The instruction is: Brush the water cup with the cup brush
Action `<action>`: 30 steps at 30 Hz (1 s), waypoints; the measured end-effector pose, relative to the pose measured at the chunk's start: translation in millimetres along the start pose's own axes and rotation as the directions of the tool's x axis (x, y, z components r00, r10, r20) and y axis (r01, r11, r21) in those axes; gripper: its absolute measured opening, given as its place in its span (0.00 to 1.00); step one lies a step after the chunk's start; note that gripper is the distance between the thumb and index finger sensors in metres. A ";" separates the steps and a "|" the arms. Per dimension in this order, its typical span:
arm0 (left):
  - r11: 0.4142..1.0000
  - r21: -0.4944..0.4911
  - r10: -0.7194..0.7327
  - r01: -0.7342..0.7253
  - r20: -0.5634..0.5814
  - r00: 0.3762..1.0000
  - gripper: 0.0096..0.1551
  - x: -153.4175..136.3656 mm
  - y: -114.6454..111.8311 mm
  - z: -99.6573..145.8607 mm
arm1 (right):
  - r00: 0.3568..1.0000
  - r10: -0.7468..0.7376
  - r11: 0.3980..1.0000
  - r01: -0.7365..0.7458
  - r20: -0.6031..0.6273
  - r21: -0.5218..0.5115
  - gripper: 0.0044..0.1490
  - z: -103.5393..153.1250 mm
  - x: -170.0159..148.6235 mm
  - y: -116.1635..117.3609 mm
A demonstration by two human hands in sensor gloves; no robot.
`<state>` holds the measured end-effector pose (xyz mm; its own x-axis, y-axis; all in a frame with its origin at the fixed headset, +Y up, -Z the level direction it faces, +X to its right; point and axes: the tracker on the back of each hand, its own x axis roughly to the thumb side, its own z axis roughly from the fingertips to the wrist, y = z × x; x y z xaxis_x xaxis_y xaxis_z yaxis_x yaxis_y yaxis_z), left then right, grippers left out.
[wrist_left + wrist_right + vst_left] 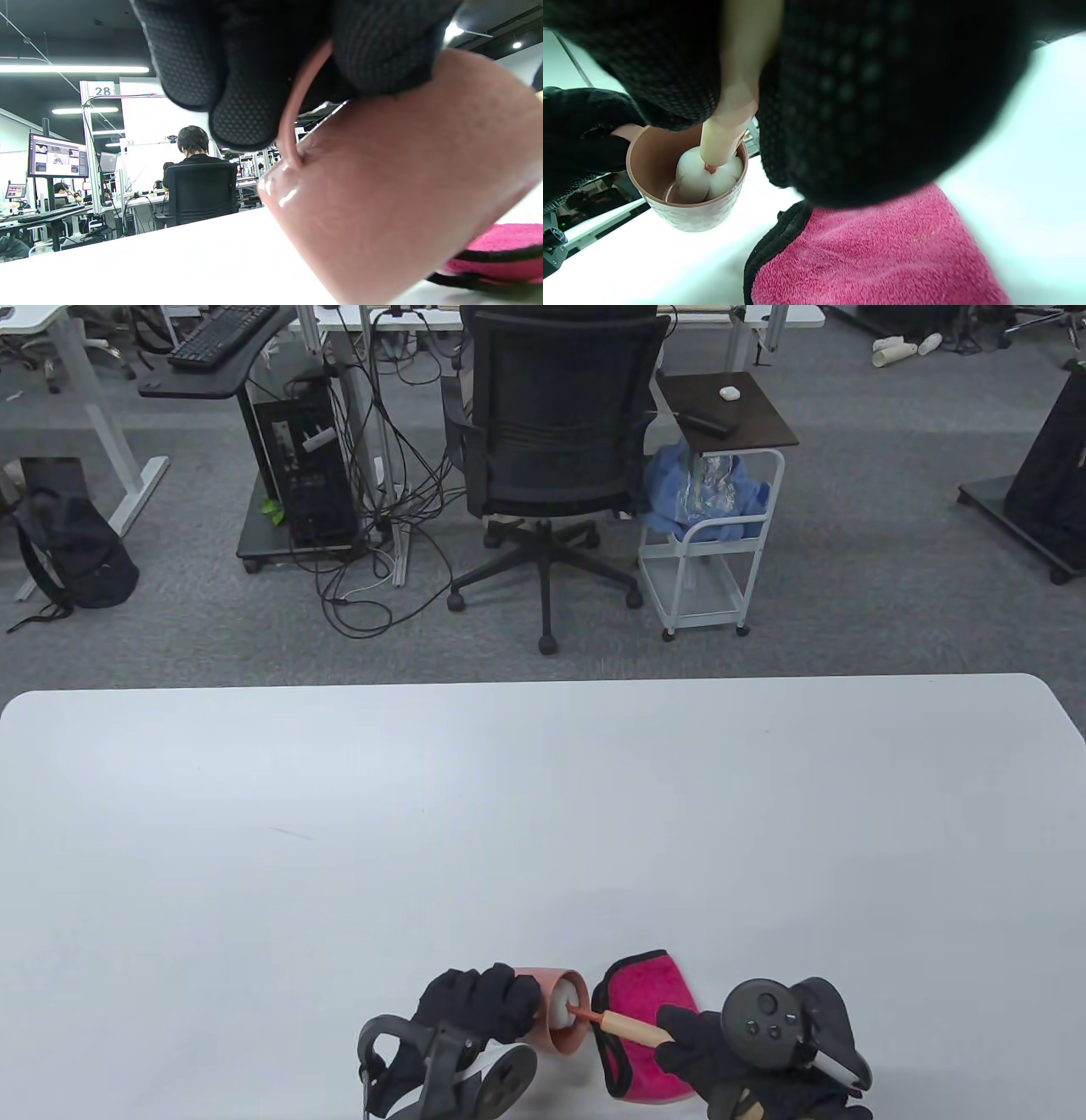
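Note:
A pink water cup (562, 1014) is tilted on its side near the table's front edge, mouth toward the right. My left hand (475, 1003) grips it around the body and handle; the left wrist view shows the cup (403, 199) under my gloved fingers (237, 84). My right hand (721, 1052) holds the cup brush (624, 1027) by its pale wooden handle. The brush's white sponge head (706, 176) sits inside the cup (666, 169), seen in the right wrist view.
A pink cloth with black trim (649, 1027) lies on the white table (543, 814) under the brush and my right hand; it also shows in the right wrist view (874, 262). An office chair (556, 432) and a white cart (721, 500) stand beyond the far edge.

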<state>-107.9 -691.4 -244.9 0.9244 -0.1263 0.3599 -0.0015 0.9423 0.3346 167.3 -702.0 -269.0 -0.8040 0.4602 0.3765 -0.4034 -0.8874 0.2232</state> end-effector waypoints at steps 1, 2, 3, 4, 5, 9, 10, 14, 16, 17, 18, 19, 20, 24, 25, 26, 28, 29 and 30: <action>1.000 0.001 -0.003 0.003 0.001 1.000 0.22 0.1 0.2 0.2 | 1.000 -0.008 1.000 0.008 -0.010 0.012 0.33 -0.5 -0.7 1.2; 1.000 0.002 -0.005 0.005 0.001 1.000 0.21 0.0 0.5 0.3 | 1.000 -0.013 1.000 0.013 -0.014 0.020 0.33 -0.9 -1.1 2.0; 1.000 0.002 -0.007 0.007 0.000 1.000 0.21 0.1 0.6 0.4 | 0.999 -0.025 0.999 0.026 -0.024 0.034 0.33 -1.5 -1.4 3.3; 1.000 0.002 -0.007 0.007 -0.001 1.000 0.22 0.0 0.9 0.5 | 0.999 -0.036 0.998 0.037 -0.033 0.051 0.33 -1.6 -1.3 4.7; 1.000 0.002 -0.006 0.006 -0.003 1.000 0.22 0.0 0.9 0.6 | 0.999 -0.037 0.998 0.039 -0.038 0.058 0.33 -1.8 -1.0 5.6; 1.000 -0.001 -0.010 0.010 -0.005 1.000 0.22 0.3 1.1 0.8 | 0.998 -0.038 0.995 0.042 -0.046 0.090 0.33 -2.4 0.4 9.0; 1.000 -0.002 -0.011 0.011 -0.004 1.000 0.22 0.4 1.3 0.7 | 0.998 -0.041 0.994 0.046 -0.046 0.098 0.33 -2.6 0.5 9.8; 1.000 -0.007 -0.014 0.014 -0.003 1.000 0.22 0.7 1.5 0.8 | 0.998 -0.050 0.990 0.054 -0.031 0.129 0.33 -2.7 2.4 14.1; 1.000 -0.007 -0.016 0.016 -0.003 1.000 0.22 0.7 1.9 0.9 | 0.999 -0.049 0.989 0.051 -0.021 0.136 0.33 -2.5 3.8 15.2; 1.000 -0.008 -0.016 0.016 -0.003 1.000 0.22 0.6 1.9 0.9 | 0.999 -0.043 0.990 0.044 -0.014 0.136 0.33 -2.2 4.9 15.3; 1.000 -0.008 -0.015 0.015 -0.004 1.000 0.22 0.7 2.0 0.8 | 0.999 -0.039 0.990 0.040 -0.008 0.136 0.34 -1.9 5.8 15.3; 1.000 -0.009 -0.015 0.015 -0.004 1.000 0.22 0.6 1.9 0.8 | 0.999 -0.034 0.990 0.034 0.000 0.136 0.34 -1.4 7.2 15.3; 1.000 -0.009 -0.015 0.015 -0.004 1.000 0.22 0.8 2.1 0.9 | 0.999 -0.032 0.990 0.031 0.007 0.137 0.33 -0.9 8.3 15.4; 1.000 -0.002 -0.017 0.017 0.000 1.000 0.22 0.7 2.8 1.0 | 0.999 -0.047 0.989 0.043 0.027 0.144 0.34 -0.2 10.6 15.8; 1.000 0.000 -0.017 0.017 0.001 1.000 0.22 0.8 3.0 1.1 | 0.998 -0.050 0.989 0.045 0.031 0.143 0.34 0.0 10.5 15.5; 1.000 0.002 -0.018 0.018 0.000 1.000 0.22 0.8 2.8 1.0 | 0.998 -0.056 0.989 0.051 0.036 0.140 0.34 0.0 10.0 15.0; 1.000 0.004 -0.013 0.013 -0.001 1.000 0.22 0.9 2.7 0.8 | 0.997 -0.062 0.989 0.056 0.040 0.137 0.34 0.4 9.3 13.9; 1.000 0.004 -0.011 0.011 -0.001 1.000 0.22 1.0 2.6 0.6 | 0.997 -0.068 0.989 0.062 0.044 0.133 0.34 0.9 8.9 12.8; 1.000 0.003 -0.008 0.008 -0.001 1.000 0.22 1.2 2.3 0.6 | 0.996 -0.073 0.989 0.067 0.046 0.130 0.34 1.2 8.6 11.7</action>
<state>-107.1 -689.6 -243.3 0.9246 -0.1341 0.3566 0.0053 0.9404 0.3401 156.2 -708.4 -262.1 -0.7515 0.5246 0.4001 -0.3960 -0.8437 0.3625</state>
